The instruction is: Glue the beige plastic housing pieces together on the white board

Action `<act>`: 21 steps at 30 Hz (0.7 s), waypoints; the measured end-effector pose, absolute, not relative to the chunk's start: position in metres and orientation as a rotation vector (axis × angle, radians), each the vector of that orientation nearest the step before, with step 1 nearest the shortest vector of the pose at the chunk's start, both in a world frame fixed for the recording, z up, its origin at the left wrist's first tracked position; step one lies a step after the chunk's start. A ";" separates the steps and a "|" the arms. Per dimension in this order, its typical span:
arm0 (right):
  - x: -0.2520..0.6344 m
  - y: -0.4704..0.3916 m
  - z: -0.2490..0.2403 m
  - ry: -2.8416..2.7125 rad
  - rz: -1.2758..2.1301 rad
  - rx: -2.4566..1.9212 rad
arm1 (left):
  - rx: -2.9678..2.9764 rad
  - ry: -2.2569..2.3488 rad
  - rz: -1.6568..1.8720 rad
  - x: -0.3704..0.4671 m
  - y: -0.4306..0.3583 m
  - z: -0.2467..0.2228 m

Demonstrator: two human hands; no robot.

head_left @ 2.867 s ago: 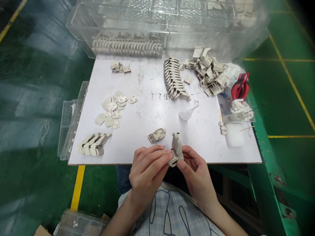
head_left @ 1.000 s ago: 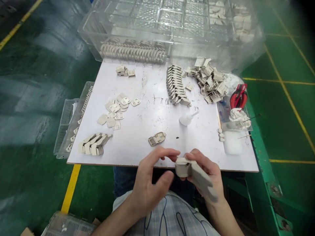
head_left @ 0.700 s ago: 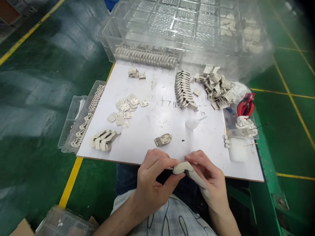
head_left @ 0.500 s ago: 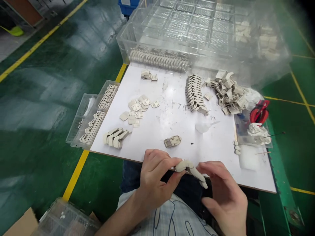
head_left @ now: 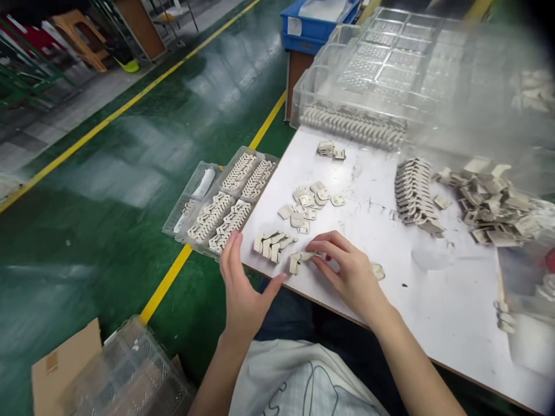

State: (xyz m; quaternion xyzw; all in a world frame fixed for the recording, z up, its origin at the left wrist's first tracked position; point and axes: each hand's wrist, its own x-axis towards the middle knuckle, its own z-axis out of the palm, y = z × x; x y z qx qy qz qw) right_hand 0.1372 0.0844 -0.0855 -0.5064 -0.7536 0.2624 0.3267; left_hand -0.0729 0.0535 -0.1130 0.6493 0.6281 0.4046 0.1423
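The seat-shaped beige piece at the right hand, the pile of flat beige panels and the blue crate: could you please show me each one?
Seat-shaped piece (head_left: 295, 263), head view: on its short, thick end.
Flat panels (head_left: 306, 200), head view: on one mid-pile.
Blue crate (head_left: 317, 28), head view: on its front wall.

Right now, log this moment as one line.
right hand: pinching bent beige part; left hand: open, nothing held; row of similar parts: beside bent beige part; flat pieces: on white board beyond row

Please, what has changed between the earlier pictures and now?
The right hand has carried the bent beige piece leftward, beside the short row of similar pieces; the left hand has let go and is open. The row and the flat plates stayed in place.
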 end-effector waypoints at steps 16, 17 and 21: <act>0.122 0.092 -0.090 -1.962 0.511 -1.383 | 2.000 1.918 0.985 -0.044 0.068 -0.119; 0.129 0.087 -0.084 -1.930 0.454 -1.401 | 1.995 1.919 0.981 -0.043 0.069 -0.118; 0.171 0.060 -0.062 -1.633 0.264 -1.522 | 1.982 1.909 0.984 -0.041 0.073 -0.118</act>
